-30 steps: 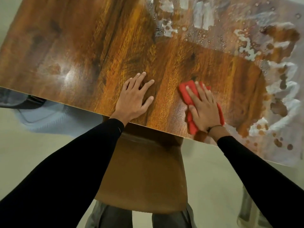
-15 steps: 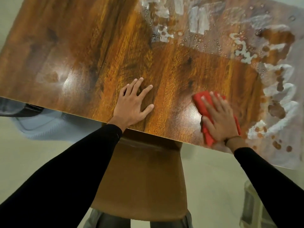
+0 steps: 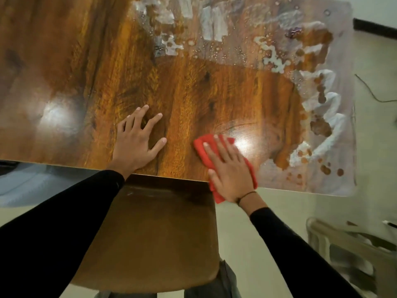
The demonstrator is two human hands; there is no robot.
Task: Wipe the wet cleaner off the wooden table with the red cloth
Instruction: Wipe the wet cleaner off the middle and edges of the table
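Your right hand (image 3: pixel 231 171) presses the red cloth (image 3: pixel 207 151) flat under straight fingers (image 3: pixel 223 147), near the counter (image 3: pixel 86 61) edge; white cleaner (image 3: pixel 322 108) lies beyond. Your left hand (image 3: pixel 137 138), fingers spread wide, steadies you.

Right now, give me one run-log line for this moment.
right hand: flat on red cloth, near table edge | left hand: flat on table | cleaner: remains far and right
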